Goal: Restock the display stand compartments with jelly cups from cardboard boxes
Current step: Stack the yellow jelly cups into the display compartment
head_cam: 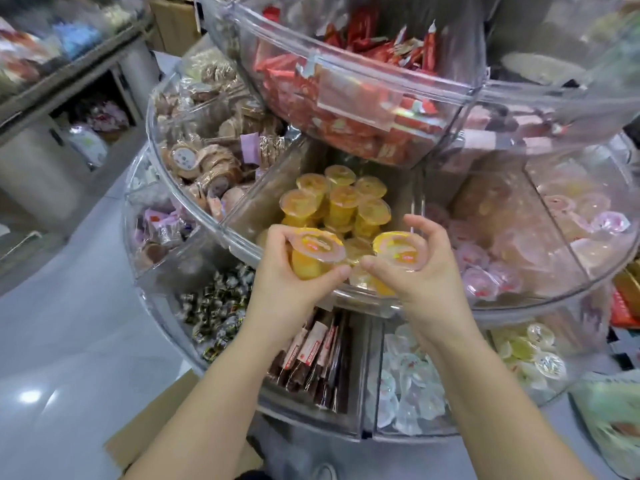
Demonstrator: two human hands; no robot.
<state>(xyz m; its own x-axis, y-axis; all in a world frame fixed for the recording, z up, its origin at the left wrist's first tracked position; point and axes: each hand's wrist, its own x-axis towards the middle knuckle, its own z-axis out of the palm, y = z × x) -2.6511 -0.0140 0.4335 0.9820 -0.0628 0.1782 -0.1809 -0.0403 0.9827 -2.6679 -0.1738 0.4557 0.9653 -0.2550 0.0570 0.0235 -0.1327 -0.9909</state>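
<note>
My left grip [294, 268] and right grip [415, 268] each clasp a yellow jelly cup [317, 252] at the front rim of the clear display stand [194, 202]'s middle compartment. Pale glossy floor [69, 341] lies left, a cardboard box [156, 431] below.

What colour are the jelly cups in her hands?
Yellow-orange jelly cups, seen clearly in the head view.

I see brown cardboard box [145, 427] cut by bottom edge | right hand [412, 268] blurred, hiding yellow jelly cup [398, 247] body
</note>
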